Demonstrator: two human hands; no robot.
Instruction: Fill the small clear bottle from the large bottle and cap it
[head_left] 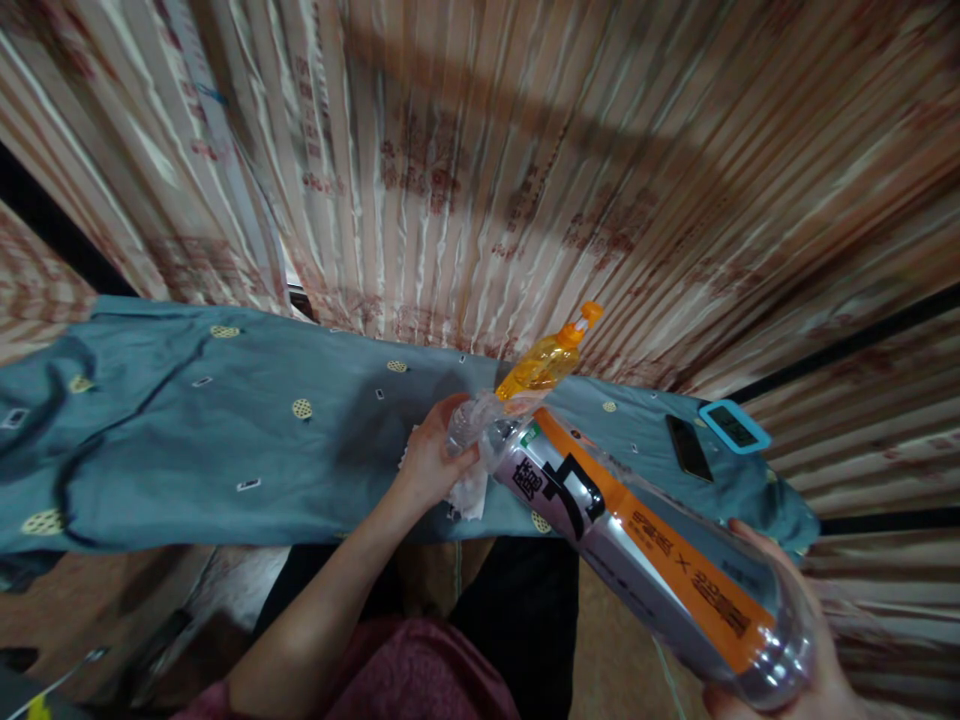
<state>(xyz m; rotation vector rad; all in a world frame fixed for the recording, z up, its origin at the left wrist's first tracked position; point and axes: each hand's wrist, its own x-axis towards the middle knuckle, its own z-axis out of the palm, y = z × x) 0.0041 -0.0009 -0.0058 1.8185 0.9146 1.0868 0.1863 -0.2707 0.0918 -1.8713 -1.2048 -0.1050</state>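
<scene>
Left hand [431, 460] was clenched around the neck end of a large clear plastic bottle [637, 540], with a crumpled white tissue [469, 490] pinched between palm and bottle; part of the tissue hung out below the fingers. Right hand [832, 680] was grasping the same bottle at its base, cupped from underneath, fingers curled up the far side. Bottle was held off the bench [225, 530], tilted, base toward the camera at lower right, neck pointing away and left over the bench's near edge. Its label was silver and orange with black characters; cannot tell if a cap was on, the left hand hid that end. Orange bottle [540, 368] with an orange nozzle top sat just behind the big bottle's neck, leaning right; whether it touched the left hand or the neck, cannot tell. Bench was covered by a blue-grey cloth [225, 420] with small yellow round motifs. Dark phone [688, 447] lay flat on the cloth at the right end, and a blue-cased digital display [733, 426] lay just beside it, both well apart from the left hand. Striped beige curtain [480, 150] with a red pattern hung behind the bench. Maroon garment [420, 670] showed at the bottom edge.
</scene>
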